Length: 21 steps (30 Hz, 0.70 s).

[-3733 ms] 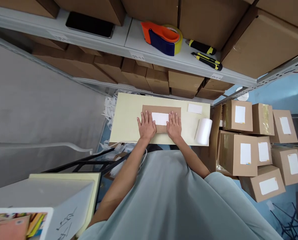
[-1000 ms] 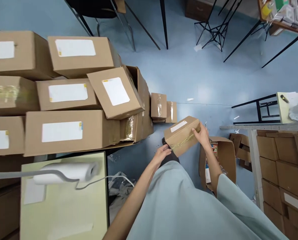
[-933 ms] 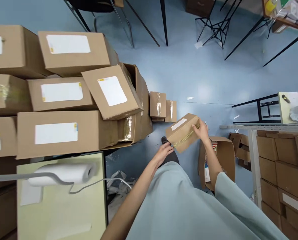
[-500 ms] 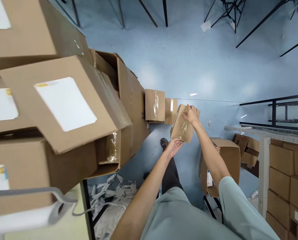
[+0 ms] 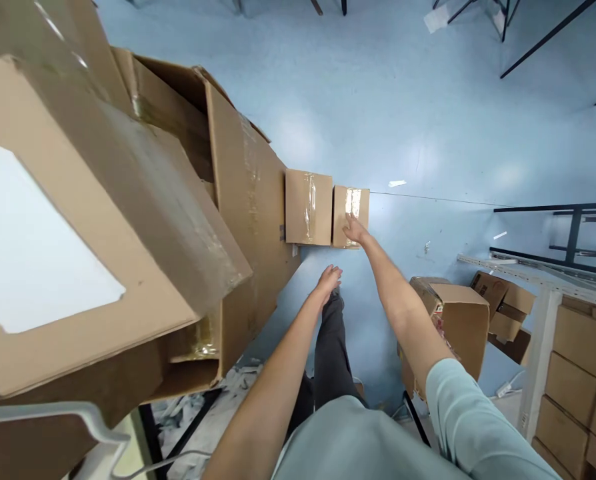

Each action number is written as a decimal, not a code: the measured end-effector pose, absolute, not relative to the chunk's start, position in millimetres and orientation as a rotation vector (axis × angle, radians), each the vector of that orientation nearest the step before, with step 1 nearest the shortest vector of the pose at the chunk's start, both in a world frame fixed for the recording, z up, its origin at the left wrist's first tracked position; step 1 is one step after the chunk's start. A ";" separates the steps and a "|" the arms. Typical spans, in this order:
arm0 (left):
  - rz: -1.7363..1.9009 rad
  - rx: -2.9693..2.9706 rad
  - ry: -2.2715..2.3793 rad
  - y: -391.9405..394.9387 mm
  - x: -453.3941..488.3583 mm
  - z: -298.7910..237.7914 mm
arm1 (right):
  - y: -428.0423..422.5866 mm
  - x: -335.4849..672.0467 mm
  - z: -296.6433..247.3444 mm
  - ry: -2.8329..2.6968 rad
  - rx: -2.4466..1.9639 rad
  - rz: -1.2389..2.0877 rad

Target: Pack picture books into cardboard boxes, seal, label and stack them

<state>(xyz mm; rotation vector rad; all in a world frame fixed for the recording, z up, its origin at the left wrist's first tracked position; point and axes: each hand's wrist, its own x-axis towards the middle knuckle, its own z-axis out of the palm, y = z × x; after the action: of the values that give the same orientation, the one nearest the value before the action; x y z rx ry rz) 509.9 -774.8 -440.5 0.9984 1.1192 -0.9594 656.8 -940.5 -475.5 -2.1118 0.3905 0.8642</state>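
A small taped cardboard box [image 5: 342, 212] sits beside a slightly larger taped box [image 5: 308, 208], in a row running out from a big carton [image 5: 251, 220]. My right hand [image 5: 355, 230] is at the small box's top near its right edge, fingers apart and not wrapped round it. Whether the fingertips touch the cardboard, I cannot tell. Below the two boxes, my left hand [image 5: 329, 280] hangs in the air above my leg, its fingers stretched out and nothing in them.
Large labelled cartons [image 5: 78, 220] are piled at left. An open carton [image 5: 461, 320] stands at right, near a shelf post [image 5: 541, 353] and stacked boxes [image 5: 578, 347]. Black metal legs [image 5: 548, 40] rise at the top right. Paper scraps [image 5: 233, 393] lie at lower left.
The box that was between both hands has moved left into the row beside the larger box. Both hands have let it go; the left one has drawn slightly left. The view has shifted.
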 end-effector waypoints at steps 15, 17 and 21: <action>-0.171 1.074 0.858 -647.5 462.9 -227.5 | -809.7 532.8 -249.7 0.127 -1.609 0.350; 0.026 1.156 0.814 -631.5 480.7 -200.4 | -774.1 544.1 -223.9 0.104 -1.625 0.309; 0.140 1.171 0.753 -608.4 523.8 -152.8 | -724.4 571.7 -185.9 0.066 -1.721 0.260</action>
<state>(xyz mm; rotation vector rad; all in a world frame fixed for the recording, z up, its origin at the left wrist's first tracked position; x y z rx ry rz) 523.8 -608.4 -152.8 1.1709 0.7529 0.1403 571.7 -724.4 -185.9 -1.7209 0.0657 0.2604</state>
